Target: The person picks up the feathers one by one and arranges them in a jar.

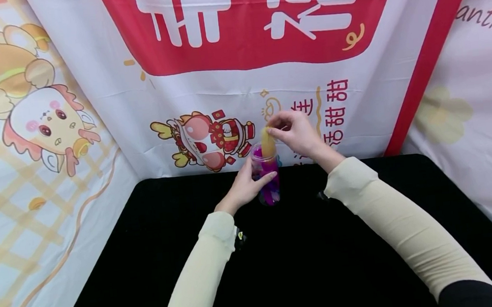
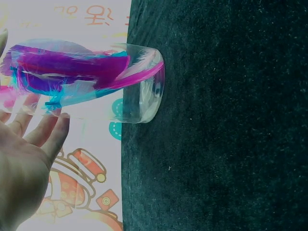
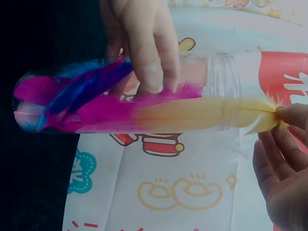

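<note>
A clear plastic jar (image 1: pixel 270 198) stands upright near the back edge of the black table, its mouth uncovered. Inside it are purple, magenta and blue feathers (image 2: pixel 72 67). My left hand (image 1: pixel 245 185) grips the jar around its side, thumb across the front. Between thumb and fingertips, my right hand (image 1: pixel 295 131) pinches the end of a yellow feather (image 3: pixel 183 113) just above the mouth. Most of that feather is down inside the jar, beside a magenta feather (image 3: pixel 101 113); its pinched end sticks out past the rim.
The black table (image 1: pixel 310 266) has its back edge against a white printed cloth (image 1: pixel 204 88) with a red panel. Patterned cloths (image 1: pixel 24 204) hang on the left and on the right.
</note>
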Available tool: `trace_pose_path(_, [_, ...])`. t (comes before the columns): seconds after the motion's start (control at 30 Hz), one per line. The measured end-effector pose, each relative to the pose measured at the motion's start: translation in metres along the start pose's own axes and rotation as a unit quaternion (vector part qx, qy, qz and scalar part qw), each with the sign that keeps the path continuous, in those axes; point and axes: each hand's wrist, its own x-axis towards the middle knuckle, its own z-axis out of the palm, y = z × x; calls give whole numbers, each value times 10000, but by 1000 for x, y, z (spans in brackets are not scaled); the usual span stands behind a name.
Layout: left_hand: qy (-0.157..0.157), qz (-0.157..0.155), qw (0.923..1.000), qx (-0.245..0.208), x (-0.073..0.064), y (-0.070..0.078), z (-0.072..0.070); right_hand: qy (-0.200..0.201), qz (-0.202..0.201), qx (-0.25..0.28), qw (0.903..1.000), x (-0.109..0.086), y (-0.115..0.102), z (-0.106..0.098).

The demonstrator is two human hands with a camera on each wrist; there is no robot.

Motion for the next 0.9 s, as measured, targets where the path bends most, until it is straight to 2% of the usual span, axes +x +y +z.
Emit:
trace_pose_path(0.17, [1, -77, 10000, 27, -1, -1, 0, -353, 57, -554, 9978, 0, 4, 2])
trace_pose_path(0.4, [-30, -95, 9999, -58, -1, 0, -1, -955, 104, -1115, 9891, 0, 4, 3])
trace_pose_path(0.9, [77, -44, 9997, 221, -2, -1, 1, -1072, 122, -782, 9911, -3, 8, 1])
